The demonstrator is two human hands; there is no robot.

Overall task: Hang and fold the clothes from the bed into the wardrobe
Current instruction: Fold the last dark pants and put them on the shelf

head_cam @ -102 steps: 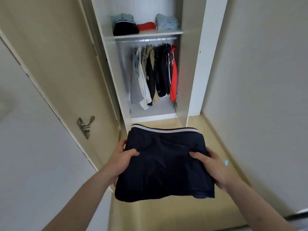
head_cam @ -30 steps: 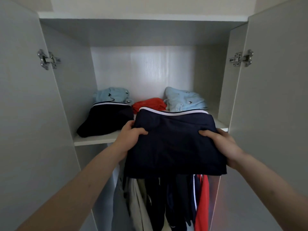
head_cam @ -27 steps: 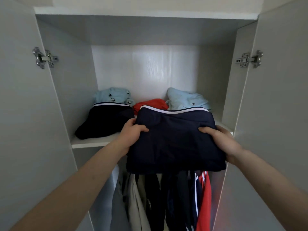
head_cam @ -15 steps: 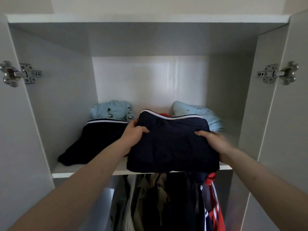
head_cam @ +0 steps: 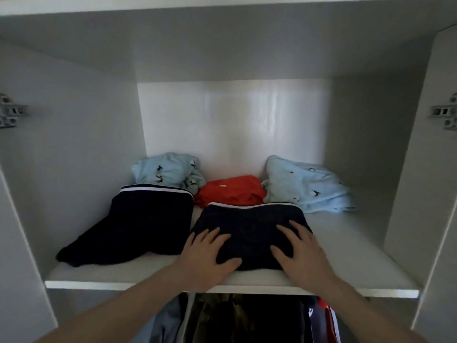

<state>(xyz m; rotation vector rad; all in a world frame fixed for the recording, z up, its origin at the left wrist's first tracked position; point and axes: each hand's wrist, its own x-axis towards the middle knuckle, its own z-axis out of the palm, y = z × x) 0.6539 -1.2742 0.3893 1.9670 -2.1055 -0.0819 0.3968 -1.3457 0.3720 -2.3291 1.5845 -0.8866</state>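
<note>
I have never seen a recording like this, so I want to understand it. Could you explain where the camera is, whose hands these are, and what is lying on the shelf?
There is no machine here. A person wears one wide-angle camera on the head, so you look forward and down along their own arms into an open wardrobe.

The left hand and the right hand lie flat with spread fingers on a folded navy garment that rests on the white shelf. They press on it rather than grip it.

Also on the shelf: a second folded navy garment to the left, a red garment behind, and two light blue printed garments, one at the back left and one at the back right.

Below the shelf hang other clothes. Metal door hinges show at the picture's edges.
</note>
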